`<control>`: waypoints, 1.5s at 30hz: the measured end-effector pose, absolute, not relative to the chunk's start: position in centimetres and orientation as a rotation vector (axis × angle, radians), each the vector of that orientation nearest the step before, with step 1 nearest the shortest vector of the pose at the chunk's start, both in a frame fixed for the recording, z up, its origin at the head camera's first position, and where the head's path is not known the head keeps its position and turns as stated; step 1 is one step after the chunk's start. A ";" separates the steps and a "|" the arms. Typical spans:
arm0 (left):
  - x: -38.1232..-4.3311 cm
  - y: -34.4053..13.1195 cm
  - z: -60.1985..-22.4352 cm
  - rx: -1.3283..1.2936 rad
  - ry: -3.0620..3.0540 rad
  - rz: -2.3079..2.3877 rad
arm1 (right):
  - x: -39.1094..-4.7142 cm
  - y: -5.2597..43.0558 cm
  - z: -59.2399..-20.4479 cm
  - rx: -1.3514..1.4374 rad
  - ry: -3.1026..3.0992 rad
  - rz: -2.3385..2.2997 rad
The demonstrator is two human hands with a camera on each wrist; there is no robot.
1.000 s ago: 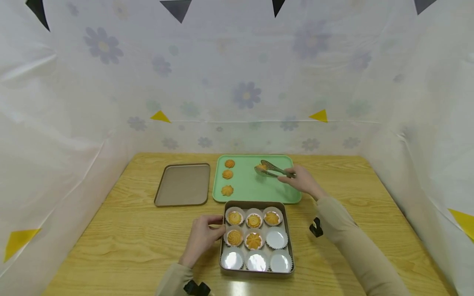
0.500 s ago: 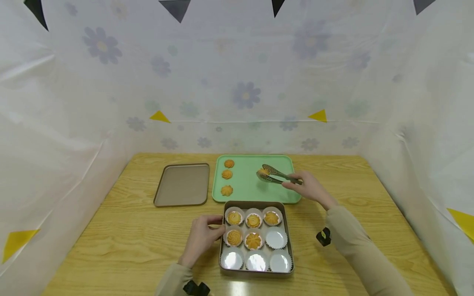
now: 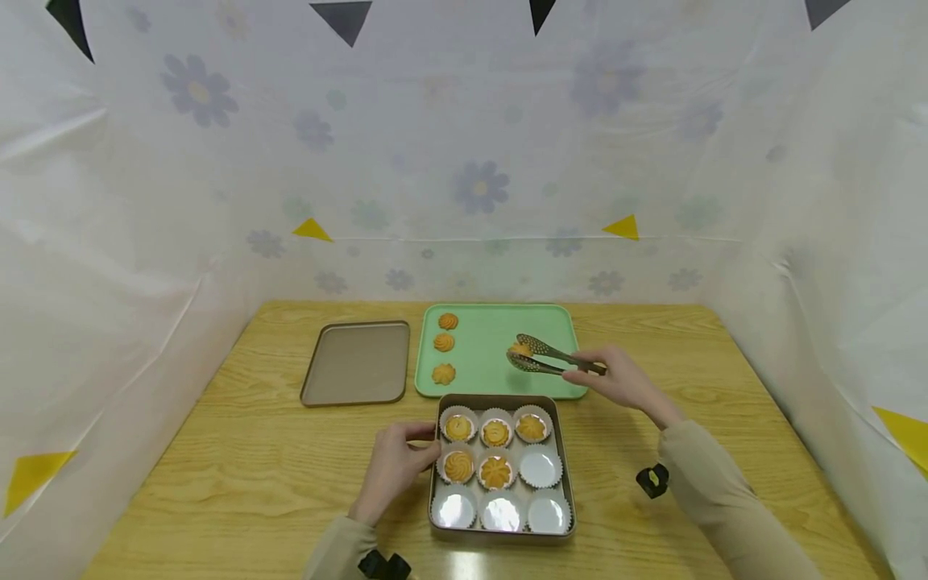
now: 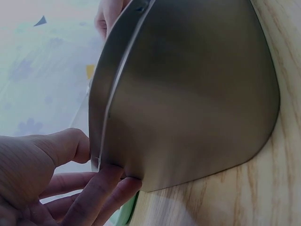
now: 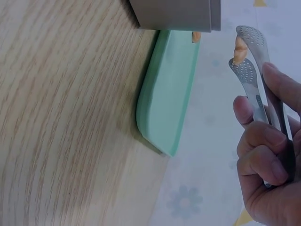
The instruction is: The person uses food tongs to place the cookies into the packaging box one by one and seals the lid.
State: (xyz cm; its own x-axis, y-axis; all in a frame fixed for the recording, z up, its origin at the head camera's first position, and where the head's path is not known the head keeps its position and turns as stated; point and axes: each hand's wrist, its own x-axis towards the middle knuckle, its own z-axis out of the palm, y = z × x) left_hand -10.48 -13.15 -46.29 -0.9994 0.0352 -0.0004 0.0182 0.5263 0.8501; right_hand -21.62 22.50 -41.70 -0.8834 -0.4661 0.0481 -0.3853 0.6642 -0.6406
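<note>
My right hand (image 3: 616, 377) holds metal tongs (image 3: 557, 353) with perforated ends, which grip a piped butter cookie (image 5: 240, 51) above the green tray (image 3: 482, 358). Three more cookies (image 3: 445, 342) line that tray's left side. In front of it stands a square metal baking tin (image 3: 500, 538) lined with white paper cups. Cookies fill its back row and the left and middle cups of the centre row; the centre-right cup (image 3: 540, 467) and the whole front row are bare. My left hand (image 3: 395, 471) grips the tin's left side, thumb at the rim and fingertips against the wall (image 4: 188, 94).
A shallow brown tray (image 3: 357, 362) lies left of the green tray on the wooden table (image 3: 290, 467). White flowered sheeting (image 3: 406, 161) closes off the back and both sides, with small pennants hanging on it.
My right hand has drawn the tongs and the gripped cookie toward the front right, still over the green tray. The left hand and the tin have stayed in place.
</note>
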 end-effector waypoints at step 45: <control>-10.5 -13.1 -46.3 0.073 2.730 1.540 | -18.3 26.3 -38.5 -1.003 2.397 -0.866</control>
